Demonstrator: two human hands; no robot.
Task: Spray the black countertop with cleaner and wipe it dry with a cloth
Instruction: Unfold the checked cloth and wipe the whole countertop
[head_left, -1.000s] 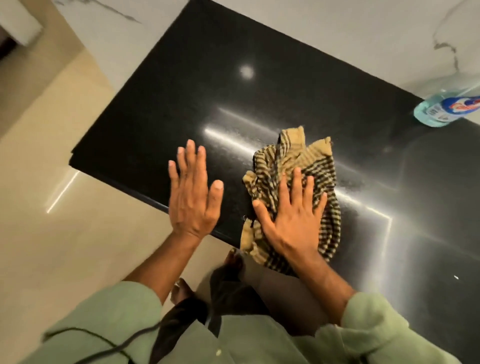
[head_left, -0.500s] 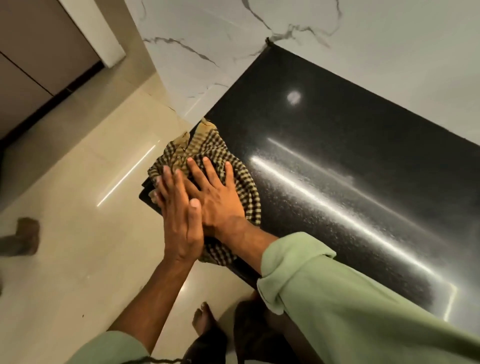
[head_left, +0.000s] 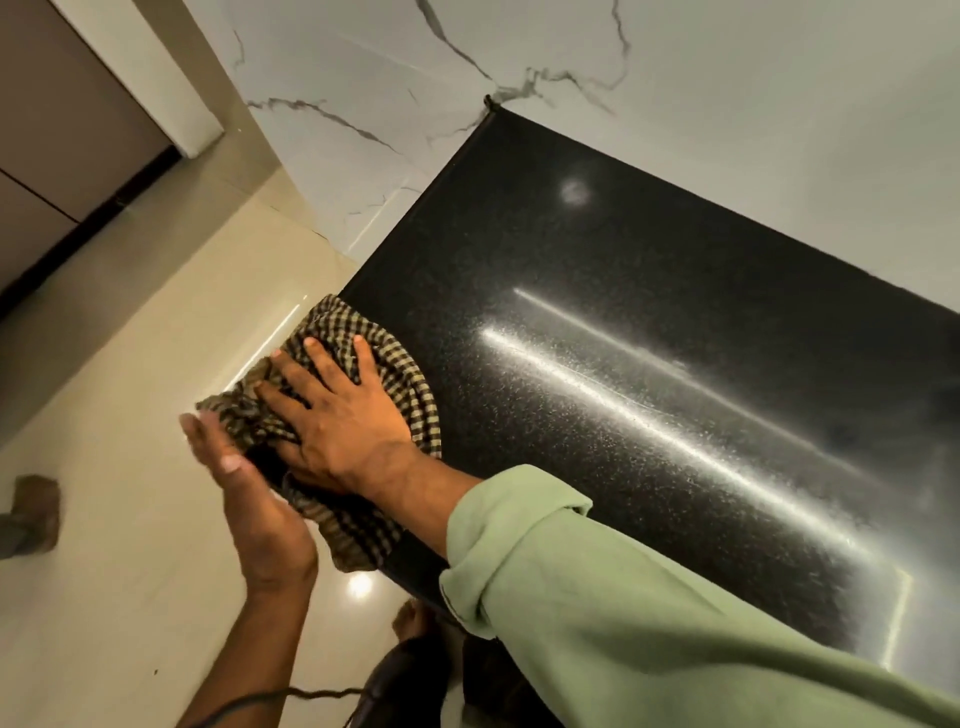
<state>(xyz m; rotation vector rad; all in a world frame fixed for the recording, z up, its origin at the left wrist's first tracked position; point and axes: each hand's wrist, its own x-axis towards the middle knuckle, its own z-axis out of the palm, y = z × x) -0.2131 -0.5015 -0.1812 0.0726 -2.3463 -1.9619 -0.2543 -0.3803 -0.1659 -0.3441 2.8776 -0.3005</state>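
The right hand (head_left: 340, 421) lies flat on a brown-and-tan checked cloth (head_left: 387, 374), fingers straight and fanned apart, pressing it down at the near left corner of the black countertop (head_left: 649, 332). The cloth is bunched under the palm and spills over the counter's left edge, so part of it hangs off above the floor. The left hand (head_left: 249, 493) stands edge-on just beside that overhang, palm turned toward the cloth, fingers straight and together; its fingertips meet the hanging folds, though motion blur hides exactly how much of the hand is touching. A rolled pale green sleeve (head_left: 545, 582) covers the right forearm, which reaches in from the near right across the counter. The speckled stone carries a long bright streak of reflected light running from its middle toward the near right, and a small round glare spot farther back. White marble-veined wall tile (head_left: 519, 57) rises behind the far edge. Glossy cream floor tile (head_left: 104, 519) fills the left, with a brown cabinet front (head_left: 62, 135) at the far left and a bare foot (head_left: 410, 621) below the counter's near edge.
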